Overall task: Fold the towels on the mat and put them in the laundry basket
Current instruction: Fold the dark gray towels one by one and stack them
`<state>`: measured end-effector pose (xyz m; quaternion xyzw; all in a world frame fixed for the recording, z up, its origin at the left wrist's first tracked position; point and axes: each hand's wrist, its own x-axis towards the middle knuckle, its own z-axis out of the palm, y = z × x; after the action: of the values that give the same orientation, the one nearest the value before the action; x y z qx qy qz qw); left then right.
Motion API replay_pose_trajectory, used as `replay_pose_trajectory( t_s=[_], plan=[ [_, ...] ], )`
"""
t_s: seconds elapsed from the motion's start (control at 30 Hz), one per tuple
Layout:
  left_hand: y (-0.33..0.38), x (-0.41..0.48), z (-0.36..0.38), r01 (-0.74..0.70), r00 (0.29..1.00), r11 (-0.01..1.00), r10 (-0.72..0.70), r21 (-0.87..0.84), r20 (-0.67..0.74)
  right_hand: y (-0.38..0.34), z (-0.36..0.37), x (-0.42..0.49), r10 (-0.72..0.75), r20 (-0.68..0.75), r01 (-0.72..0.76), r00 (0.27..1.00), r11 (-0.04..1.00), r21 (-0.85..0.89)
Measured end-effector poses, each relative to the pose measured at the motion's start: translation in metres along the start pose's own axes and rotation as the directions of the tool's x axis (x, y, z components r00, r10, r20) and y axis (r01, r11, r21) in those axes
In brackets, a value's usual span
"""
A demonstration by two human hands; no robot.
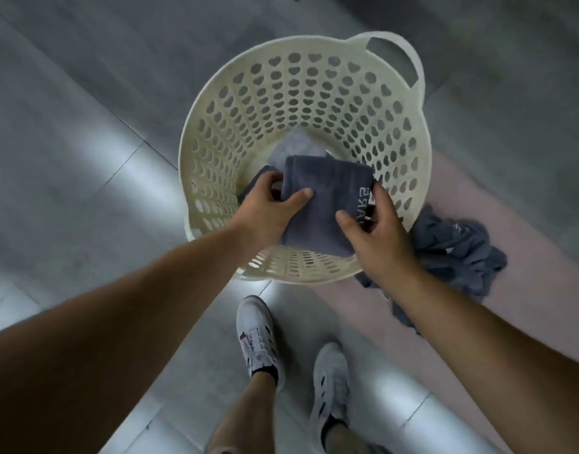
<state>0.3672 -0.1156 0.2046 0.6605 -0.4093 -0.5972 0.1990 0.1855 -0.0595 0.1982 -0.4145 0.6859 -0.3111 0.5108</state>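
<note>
A folded dark grey towel [327, 198] with white lettering hangs over the mouth of the cream laundry basket [301, 93]. My left hand [268, 208] grips its left edge, thumb on top. My right hand [376, 234] grips its right edge near the lettering. Deeper inside the basket lies a lighter grey towel [294, 147], partly hidden by the held one. To the right of the basket, crumpled dark grey towels [458, 250] lie on the pink mat [527, 290].
The basket stands on a grey tiled floor [85, 126], its right side over the mat's edge, with a handle [402, 57] at the far right. My feet in white sneakers [258, 339] stand just below the basket.
</note>
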Motion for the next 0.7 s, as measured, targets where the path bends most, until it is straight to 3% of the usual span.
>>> replay_pose_trajectory(
  t_s=[0.2, 0.43, 0.57, 0.7],
  plan=[
    [-0.007, 0.059, -0.009, 0.03, 0.995, 0.986, -0.046, 0.162, 0.093, 0.021, 0.025, 0.034, 0.103, -0.062, -0.096, 0.993, 0.99, 0.107],
    [-0.042, 0.115, -0.004, -0.06, 0.974, 0.966, 0.001, 0.253, 0.228, 0.056, 0.036, 0.06, 0.186, -0.045, -0.188, 0.982, 0.981, -0.051],
    [-0.06, 0.161, 0.005, -0.157, 0.93, 0.905, 0.0, 0.395, 0.369, 0.088, 0.048, 0.086, 0.26, 0.004, -0.26, 0.966, 0.965, -0.03],
    [-0.082, 0.201, 0.021, -0.215, 0.884, 0.872, -0.017, 0.439, 0.467, 0.112, 0.065, 0.115, 0.248, -0.027, -0.25, 0.968, 0.959, -0.137]
  ],
)
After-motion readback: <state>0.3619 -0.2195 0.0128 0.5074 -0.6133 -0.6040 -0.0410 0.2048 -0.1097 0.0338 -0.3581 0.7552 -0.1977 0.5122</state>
